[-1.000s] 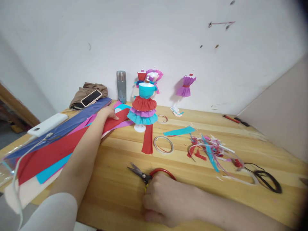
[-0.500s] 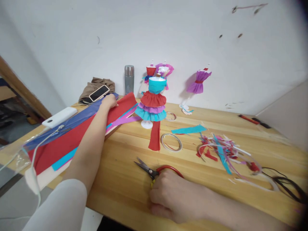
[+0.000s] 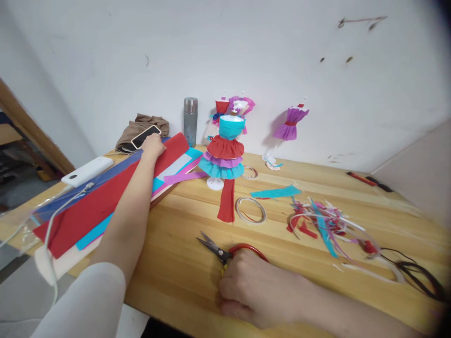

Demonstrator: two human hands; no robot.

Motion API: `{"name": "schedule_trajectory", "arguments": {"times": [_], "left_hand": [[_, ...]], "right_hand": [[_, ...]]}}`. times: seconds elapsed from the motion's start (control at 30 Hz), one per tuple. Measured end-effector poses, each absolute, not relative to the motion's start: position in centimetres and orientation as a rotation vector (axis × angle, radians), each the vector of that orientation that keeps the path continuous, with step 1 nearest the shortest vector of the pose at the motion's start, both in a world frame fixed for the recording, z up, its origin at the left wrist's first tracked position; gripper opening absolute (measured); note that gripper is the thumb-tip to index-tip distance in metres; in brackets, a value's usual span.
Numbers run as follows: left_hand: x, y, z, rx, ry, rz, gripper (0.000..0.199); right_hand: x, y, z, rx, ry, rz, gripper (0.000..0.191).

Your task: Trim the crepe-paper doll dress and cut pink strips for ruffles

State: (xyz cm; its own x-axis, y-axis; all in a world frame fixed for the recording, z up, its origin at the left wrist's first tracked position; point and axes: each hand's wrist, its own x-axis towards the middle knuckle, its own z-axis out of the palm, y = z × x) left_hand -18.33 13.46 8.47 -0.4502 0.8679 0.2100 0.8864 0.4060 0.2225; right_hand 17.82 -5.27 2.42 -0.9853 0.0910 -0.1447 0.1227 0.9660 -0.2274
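Observation:
My left hand (image 3: 154, 145) reaches to the far end of a pile of coloured sheets, its fingers closed on the top edge of a long red crepe paper sheet (image 3: 172, 152). Beneath the red one lie turquoise paper (image 3: 94, 233), purple and pale pink sheets. My right hand (image 3: 244, 286) rests low over the table, fingers curled round the handles of scissors (image 3: 216, 249) with red grips; the blades are slightly apart and point left. Between the hands and the wall stands a small dress form (image 3: 225, 145) in a tiered turquoise, red and purple paper dress.
Behind are a grey flask (image 3: 190, 122), a brown cloth (image 3: 141, 124), a phone (image 3: 146, 137) and a purple dress on a stand (image 3: 291, 123). A tape roll (image 3: 251, 210), a red strip (image 3: 227, 202), a turquoise strip (image 3: 276, 192) and paper scraps (image 3: 320, 218) lie rightward. A white power bank (image 3: 87, 171) sits left.
My left hand has moved slightly left with the red sheet, which has shifted left and uncovered more turquoise and a pale patch beneath. My right hand and the scissors have stayed put.

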Motion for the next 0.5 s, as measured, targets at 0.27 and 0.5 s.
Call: {"name": "schedule_trajectory", "arguments": {"times": [0.27,0.5], "left_hand": [[-14.4,13.6,7.6,-2.416,-2.481,0.045,0.016],[-11.2,14.1,5.3,-2.612,-2.300,0.111,0.016]], "right_hand": [[17.7,-5.3,2.5,0.160,2.992,-0.328,0.026],[17.6,-5.4,2.7,0.204,2.972,-0.323,0.029]]}}
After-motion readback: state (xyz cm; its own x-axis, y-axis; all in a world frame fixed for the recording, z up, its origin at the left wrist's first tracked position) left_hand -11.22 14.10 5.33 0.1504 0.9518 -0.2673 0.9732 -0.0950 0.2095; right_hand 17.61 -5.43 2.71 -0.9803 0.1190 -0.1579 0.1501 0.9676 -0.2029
